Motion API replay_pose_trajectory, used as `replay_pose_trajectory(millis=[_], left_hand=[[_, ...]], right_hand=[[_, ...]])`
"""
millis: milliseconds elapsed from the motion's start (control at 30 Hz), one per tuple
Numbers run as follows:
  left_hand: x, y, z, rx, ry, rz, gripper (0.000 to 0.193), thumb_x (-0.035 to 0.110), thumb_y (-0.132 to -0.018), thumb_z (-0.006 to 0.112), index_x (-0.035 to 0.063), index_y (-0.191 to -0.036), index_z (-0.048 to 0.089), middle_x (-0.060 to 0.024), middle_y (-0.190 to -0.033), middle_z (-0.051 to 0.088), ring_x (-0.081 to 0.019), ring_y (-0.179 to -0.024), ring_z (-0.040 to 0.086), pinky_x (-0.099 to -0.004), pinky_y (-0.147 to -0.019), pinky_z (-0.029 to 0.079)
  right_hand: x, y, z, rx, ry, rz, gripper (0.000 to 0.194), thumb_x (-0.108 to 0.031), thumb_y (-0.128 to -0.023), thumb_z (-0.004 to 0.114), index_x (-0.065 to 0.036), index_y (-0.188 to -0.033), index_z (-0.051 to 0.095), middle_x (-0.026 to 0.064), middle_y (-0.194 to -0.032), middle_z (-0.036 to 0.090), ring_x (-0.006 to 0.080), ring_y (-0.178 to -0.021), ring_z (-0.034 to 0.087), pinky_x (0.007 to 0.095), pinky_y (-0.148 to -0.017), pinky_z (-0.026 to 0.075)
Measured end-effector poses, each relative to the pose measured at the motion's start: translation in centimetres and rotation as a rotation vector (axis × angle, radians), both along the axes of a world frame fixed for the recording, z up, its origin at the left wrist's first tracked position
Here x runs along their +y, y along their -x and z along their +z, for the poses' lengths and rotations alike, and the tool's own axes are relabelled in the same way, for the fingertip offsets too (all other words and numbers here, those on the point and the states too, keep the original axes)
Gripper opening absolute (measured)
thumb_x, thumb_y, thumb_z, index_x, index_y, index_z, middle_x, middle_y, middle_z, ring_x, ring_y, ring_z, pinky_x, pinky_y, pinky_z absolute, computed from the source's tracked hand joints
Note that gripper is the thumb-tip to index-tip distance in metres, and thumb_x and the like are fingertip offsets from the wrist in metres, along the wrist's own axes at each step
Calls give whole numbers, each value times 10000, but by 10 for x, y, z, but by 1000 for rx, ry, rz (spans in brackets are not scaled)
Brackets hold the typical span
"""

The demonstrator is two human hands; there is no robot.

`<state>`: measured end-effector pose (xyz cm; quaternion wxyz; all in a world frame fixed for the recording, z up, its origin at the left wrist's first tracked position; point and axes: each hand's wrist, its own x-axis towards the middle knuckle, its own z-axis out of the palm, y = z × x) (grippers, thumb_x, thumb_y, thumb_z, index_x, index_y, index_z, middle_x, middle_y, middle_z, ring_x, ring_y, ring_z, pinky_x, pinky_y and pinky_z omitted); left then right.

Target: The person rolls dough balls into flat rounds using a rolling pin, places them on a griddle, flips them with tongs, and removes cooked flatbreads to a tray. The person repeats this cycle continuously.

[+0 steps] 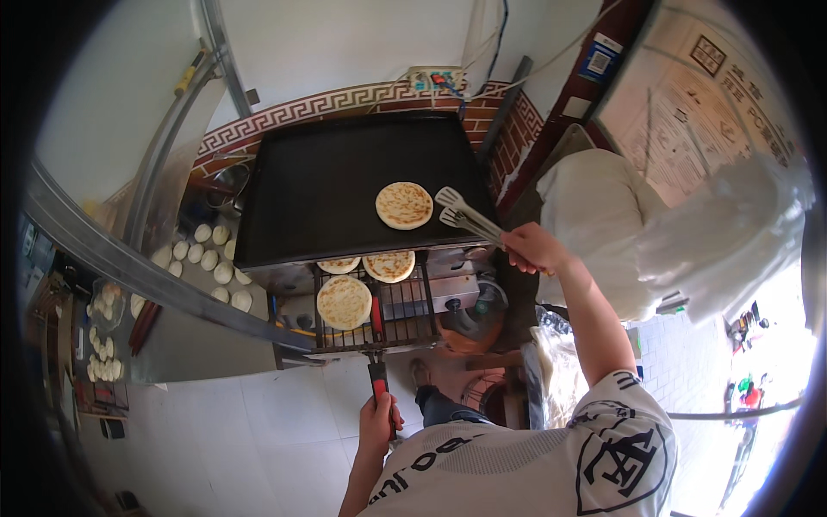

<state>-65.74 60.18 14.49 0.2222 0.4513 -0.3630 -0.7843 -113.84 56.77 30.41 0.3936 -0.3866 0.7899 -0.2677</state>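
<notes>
My right hand [533, 248] grips slotted metal tongs [475, 220], their two heads apart beside a browned flatbread [404, 205] on the black griddle plate [336, 174]. Nothing is between the heads. Lower down, my left hand [380, 417] is closed round the black and red handle [380, 381] of a wire rack [407, 316], pulled partly out from under the griddle. On the rack lie a whole flatbread [344, 302] and a second one [389, 266] near the griddle's edge. A third flatbread [338, 265] is partly hidden under that edge.
Several dough balls [209, 260] sit on the metal worktop [200, 349] at left, near dark red sticks [145, 326]. A curved metal frame bar [161, 284] crosses above it. A power strip [434, 79] hangs behind the griddle. White sacks [588, 213] stand at right.
</notes>
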Motion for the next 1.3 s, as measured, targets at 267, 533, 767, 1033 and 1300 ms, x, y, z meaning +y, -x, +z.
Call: replay_pose_trajectory(millis=[267, 533, 767, 1033, 1300], left_hand=[[4, -6, -5, -6, -14, -10, 311, 319, -1125, 532, 24, -1054, 601, -39, -687, 589, -146, -564, 558, -316, -615, 500], [13, -9, -27, 46, 90, 9, 366, 422, -1119, 551, 70, -1049, 622, -14, -723, 605, -123, -587, 590, -279, -541, 470], [16, -8, -37, 84, 112, 36, 374, 457, -1105, 570, 91, -1041, 608, -1, -706, 602, -107, -549, 568, -268, -476, 394], [10, -3, -18, 25, 57, 28, 373, 421, -1120, 553, 70, -998, 595, -19, -670, 573, -130, -514, 534, -298, -500, 451], [-40, 32, -5, 22, 82, 45, 420, 454, -1112, 566, 54, -992, 604, -22, -641, 562, -134, -480, 517, -300, -481, 441]], right_hand=[[-134, -6, -38, -394, 38, 161, 423, -344, -1118, 583, 24, -938, 689, 74, -706, 663, 143, -482, 576, 288, -404, 425], [-101, -83, -53, -987, 78, 229, 479, -476, -1120, 537, -11, -1163, 641, 36, -825, 627, 91, -553, 493, 240, -427, 372], [76, -95, -51, -872, -18, 143, 468, -453, -1118, 549, 2, -1155, 651, 57, -804, 636, 102, -558, 529, 243, -429, 385], [85, -116, -53, -516, -178, 265, 401, -337, -1139, 510, -4, -993, 679, 60, -698, 634, 110, -473, 512, 272, -412, 371], [113, -34, 18, -271, -211, 123, 456, -329, -1127, 496, -20, -842, 674, 45, -591, 587, 101, -451, 494, 279, -418, 352]])
